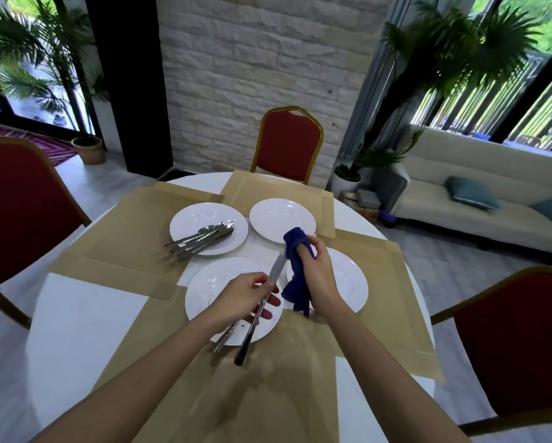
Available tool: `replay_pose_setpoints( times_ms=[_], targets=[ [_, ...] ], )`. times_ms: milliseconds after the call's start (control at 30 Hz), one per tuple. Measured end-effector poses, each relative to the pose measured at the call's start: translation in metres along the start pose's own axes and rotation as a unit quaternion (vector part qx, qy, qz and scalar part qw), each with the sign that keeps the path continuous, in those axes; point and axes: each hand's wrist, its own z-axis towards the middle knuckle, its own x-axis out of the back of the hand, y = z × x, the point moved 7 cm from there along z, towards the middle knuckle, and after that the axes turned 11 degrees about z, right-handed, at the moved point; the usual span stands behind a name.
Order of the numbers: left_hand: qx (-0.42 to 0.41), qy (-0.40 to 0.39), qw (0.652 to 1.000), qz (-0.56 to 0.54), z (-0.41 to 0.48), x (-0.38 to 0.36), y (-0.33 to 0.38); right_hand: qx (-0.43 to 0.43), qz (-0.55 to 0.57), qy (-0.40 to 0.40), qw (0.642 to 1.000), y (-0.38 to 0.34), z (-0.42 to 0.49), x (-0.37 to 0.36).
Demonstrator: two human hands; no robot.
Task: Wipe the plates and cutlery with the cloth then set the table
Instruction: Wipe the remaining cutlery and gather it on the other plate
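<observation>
My left hand (242,298) grips a table knife (261,306) by its middle, above the nearest white plate (204,295). The blade tip goes into the dark blue cloth (295,266), which my right hand (316,273) holds wrapped around it. A second piece of cutlery (225,338) lies on the near plate's front rim. The far left plate (185,227) carries a pile of forks, spoons and knives (201,239). Two more white plates sit bare: one at the back (277,215), one on the right (353,279) partly behind my right hand.
The round white table (76,314) is covered with tan placemats (124,238). Red chairs stand at the left (22,212), the back (289,142) and the right (517,337). A white sofa (460,199) and potted palms are beyond.
</observation>
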Motion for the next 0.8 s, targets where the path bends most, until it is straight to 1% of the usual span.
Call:
replay_pose_setpoints(
  times_ms=[67, 167, 233, 300, 400, 467, 500, 567, 633, 800],
  targets=[
    [0.007, 0.027, 0.999, -0.030, 0.005, 0.005, 0.001, -0.062, 0.070, 0.013, 0.996, 0.013, 0.001, 0.010],
    [-0.001, 0.077, 0.992, -0.099, 0.010, 0.019, 0.004, -0.142, 0.025, 0.012, 0.990, 0.043, -0.004, 0.023],
    [-0.027, 0.091, 0.989, -0.113, 0.013, 0.024, 0.012, -0.180, 0.047, -0.026, 0.982, 0.064, -0.013, 0.020],
    [-0.050, 0.087, 0.986, -0.134, 0.013, 0.024, 0.018, -0.220, 0.121, -0.082, 0.964, 0.074, -0.028, 0.009],
    [-0.051, 0.088, 0.986, -0.129, 0.020, 0.017, 0.012, -0.283, 0.248, -0.137, 0.916, 0.078, -0.050, -0.009],
    [-0.033, 0.092, 0.988, -0.117, 0.023, 0.015, 0.007, -0.288, 0.276, -0.160, 0.903, 0.074, -0.059, -0.021],
    [-0.027, 0.098, 0.987, -0.120, 0.026, 0.014, 0.003, -0.275, 0.268, -0.164, 0.909, 0.073, -0.061, -0.023],
    [-0.027, 0.109, 0.983, -0.143, 0.028, 0.012, -0.001, -0.230, 0.231, -0.158, 0.932, 0.071, -0.058, -0.024],
    [-0.020, 0.121, 0.978, -0.168, 0.030, 0.014, -0.002, -0.207, 0.192, -0.163, 0.945, 0.068, -0.056, -0.025],
    [0.051, 0.204, 0.948, -0.240, 0.039, 0.034, -0.019, -0.214, 0.117, -0.215, 0.946, 0.065, -0.059, -0.028]
  ],
)
